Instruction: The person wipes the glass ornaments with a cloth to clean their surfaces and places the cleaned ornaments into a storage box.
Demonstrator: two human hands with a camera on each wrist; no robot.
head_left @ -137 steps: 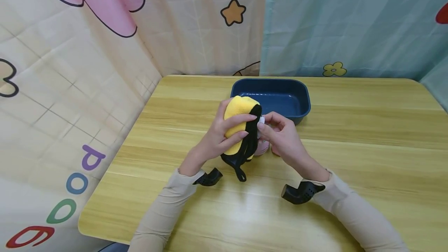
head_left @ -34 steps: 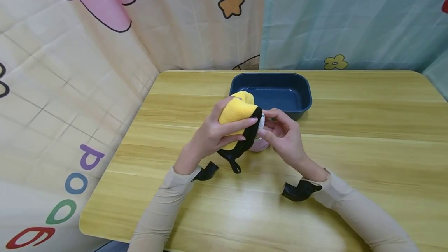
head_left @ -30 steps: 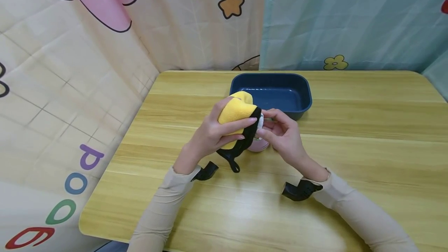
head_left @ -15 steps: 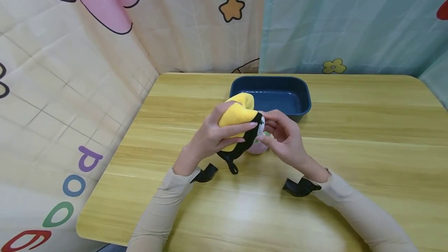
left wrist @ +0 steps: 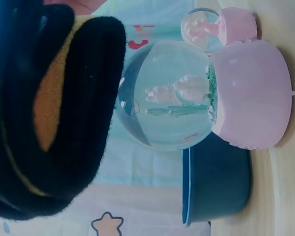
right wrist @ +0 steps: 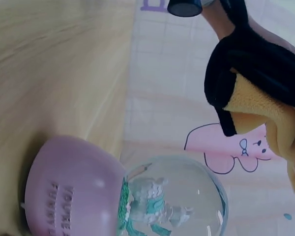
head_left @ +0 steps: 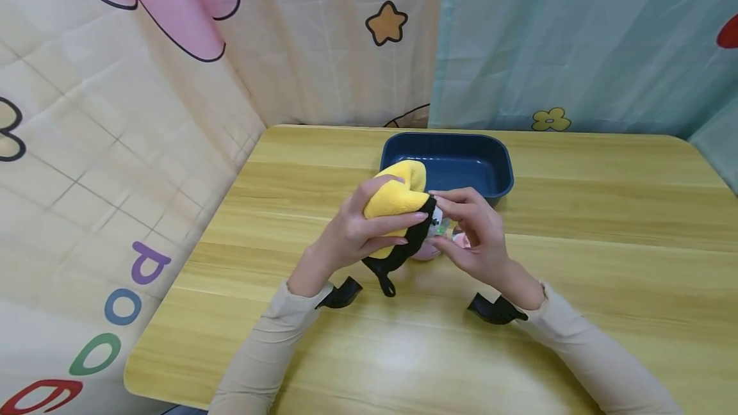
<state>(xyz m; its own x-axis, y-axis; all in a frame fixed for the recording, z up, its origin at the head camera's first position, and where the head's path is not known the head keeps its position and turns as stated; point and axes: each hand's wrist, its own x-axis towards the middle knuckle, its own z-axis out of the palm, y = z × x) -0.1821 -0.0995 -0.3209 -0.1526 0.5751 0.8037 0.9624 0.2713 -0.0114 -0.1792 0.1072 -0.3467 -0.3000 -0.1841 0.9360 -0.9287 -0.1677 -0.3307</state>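
Left hand (head_left: 348,226) leading: it's gripping a bunched yellow-and-black cloth (head_left: 392,202), fingers wrapping around it and its black loop (head_left: 387,285) dangling at six o'clock. Across at three o'clock, the right hand (head_left: 483,235) is bringing fingertips and thumb up to the cloth's dark edge; whether they're pinching it, I can't tell.

Sweeping the rest from nine o'clock, colored letters (head_left: 138,262) are running down the hanging on that side, and a pale sleeve (head_left: 268,344) is reaching in, a black wrist mount (head_left: 340,294) poking out at its cuff. Right below the hands, a large snow globe (left wrist: 211,96) is standing upright on the table (head_left: 403,351), its pink base showing raised lettering that I'm not managing to read. Inside the dome, a white figure (left wrist: 177,91) is sitting over green bits. The cloth is hovering by the top of that dome; I can't tell if they're touching. Beyond it, toward twelve to one o'clock, a dark blue box (head_left: 461,175) is lying open at the back. Close beside the large globe, at two to three o'clock, a small snow globe (left wrist: 230,27) is standing, the right hand partly hiding it from above. Farther out, toward four o'clock, the other sleeve (head_left: 594,348) is stretching in.
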